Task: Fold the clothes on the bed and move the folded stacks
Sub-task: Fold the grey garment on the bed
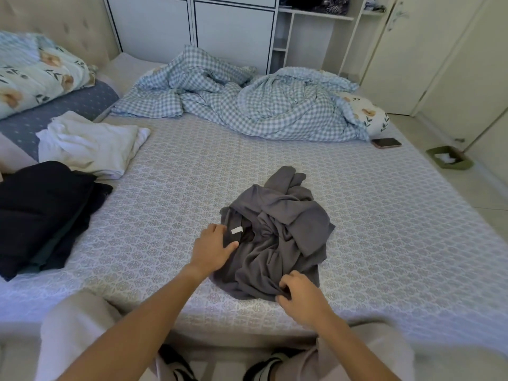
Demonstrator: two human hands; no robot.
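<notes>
— What's the room like?

— A bed (357,215) with a patterned grey-white sheet fills most of the view. At its far side lies a rumpled blue checked duvet (247,105), with a phone (386,143) just beside its right end. Behind stands a white wardrobe (233,28) with open shelves, and a small green tray (450,158) sits on the tiled floor to the right.

— And the clothes?

— Two folded stacks lie on the left of the bed: a white stack (90,144) and, nearer, a dark stack (44,215), their edges touching. A crumpled grey garment (275,243) lies in the middle near the front edge, a white label showing at its collar.

— What are the hands doing?

— The left hand (213,250) rests on the garment's left edge by the collar, fingers (220,229) loosely curved, thumb stretched across the cloth. The right hand (301,296) has its fingers curled, pinching a fold at the garment's near edge.
</notes>
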